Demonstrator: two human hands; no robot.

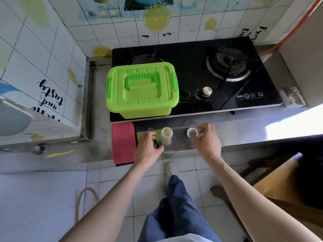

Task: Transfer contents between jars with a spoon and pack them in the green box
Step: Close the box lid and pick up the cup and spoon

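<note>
on steel counter edge, front of black stove (227, 95): two small open jars, well apart. left jar (167, 136) upright, pale contents visible near the top; right jar (192, 133) lower, some pale contents inside, amount hard to judge. left hand (148, 149) closed around dark spoon handle, spoon (152, 135) bowl pointing away, just beside left jar; looks empty, though blurred. right hand (207, 138) loosely curled about right jar, fingers touching or nearly touching its rim; firm grasp or not, cannot tell. green box (142, 89) on stove's left burner, lid shut, latches apparently down, well behind the jars. red cloth (123, 144) draped over counter edge, left of spoon hand.

step in hand, by judgement: scooping between jars. advice: steady receiving jar fully before lifting, keep spoon level, take small loads, bring jars closer to shorten carry. spill risk over counter edge. box unopened yet.
</note>
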